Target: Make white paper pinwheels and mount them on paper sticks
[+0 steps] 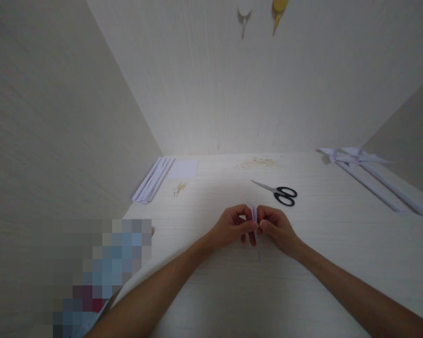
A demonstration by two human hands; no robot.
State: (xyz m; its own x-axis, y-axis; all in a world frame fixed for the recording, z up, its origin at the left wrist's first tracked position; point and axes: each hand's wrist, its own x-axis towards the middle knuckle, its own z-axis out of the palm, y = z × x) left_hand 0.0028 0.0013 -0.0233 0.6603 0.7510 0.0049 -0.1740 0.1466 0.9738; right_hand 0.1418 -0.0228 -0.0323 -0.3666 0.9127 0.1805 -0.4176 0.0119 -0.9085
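Note:
A small piece of white folded paper [254,213] stands upright between my two hands, over the near middle of the table. My left hand [237,224] pinches it from the left with thumb and fingers. From the right, my right hand [275,226] has its thumb and fingertips closed at the paper's edge. Just below the fingers, a thin bluish line [259,256] shows; I cannot tell what it is. Beyond my right hand lies a pair of scissors [277,191] with black handles, blades pointing to the back left.
White paper rolls [153,180] lie at the left edge, beside a flat white sheet [184,169] and small yellowish sticks [179,188]. Tiny tan pieces [262,161] lie near the back wall. Paper pinwheels [352,158] on white sticks rest at the right. Hooks [278,11] are on the wall.

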